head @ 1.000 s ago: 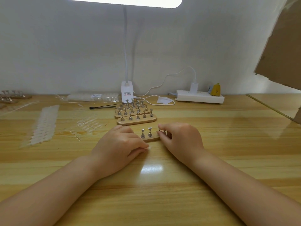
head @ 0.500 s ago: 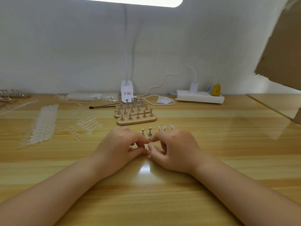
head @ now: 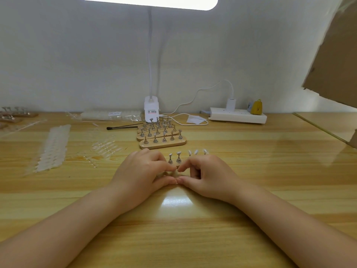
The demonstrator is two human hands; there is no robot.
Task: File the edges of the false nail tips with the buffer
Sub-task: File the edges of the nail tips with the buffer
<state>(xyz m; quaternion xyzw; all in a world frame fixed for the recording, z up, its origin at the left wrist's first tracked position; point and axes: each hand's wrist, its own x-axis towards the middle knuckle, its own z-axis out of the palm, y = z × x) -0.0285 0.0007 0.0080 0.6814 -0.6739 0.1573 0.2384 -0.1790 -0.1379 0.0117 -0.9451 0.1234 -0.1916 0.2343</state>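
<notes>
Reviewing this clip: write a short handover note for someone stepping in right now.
Left hand and right hand: fingertips meet over the near stand, pinching something small; what it is can't be made out.
Three pegs on that stand carry nail tips; two are bare.
Loose tips lie to the left, spare stands behind.
No buffer visible. Filing not seen started; all edges remain.

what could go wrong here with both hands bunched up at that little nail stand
1. Both hands, left hand and right hand, pinch something small beside the near nail stand; a slip could knock its pegs.
2. The three nail tips sit just above the right knuckles and could get brushed off.
</notes>
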